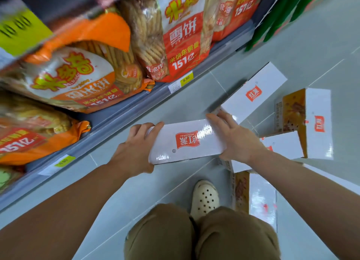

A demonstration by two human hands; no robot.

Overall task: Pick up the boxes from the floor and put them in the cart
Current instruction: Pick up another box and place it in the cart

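Observation:
I hold a white box with a red logo [187, 141] above the grey floor, flat side up. My left hand [134, 150] grips its left end, fingers curled over the top edge. My right hand [235, 139] grips its right end, fingers wrapped over the far corner. Several more white and orange boxes lie on the floor to the right: one tilted at the back [253, 94], one with an orange side [307, 123], one under my right wrist [282, 145], one near my foot [255, 197]. No cart is in view.
A grey shelf [116, 111] runs along the left, stacked with orange and red rice cracker bags [74, 78] and yellow price tags [186, 78]. My white clog [204, 197] and brown shorts [202, 234] are below the box. Green packaging [272, 20] is at the top right.

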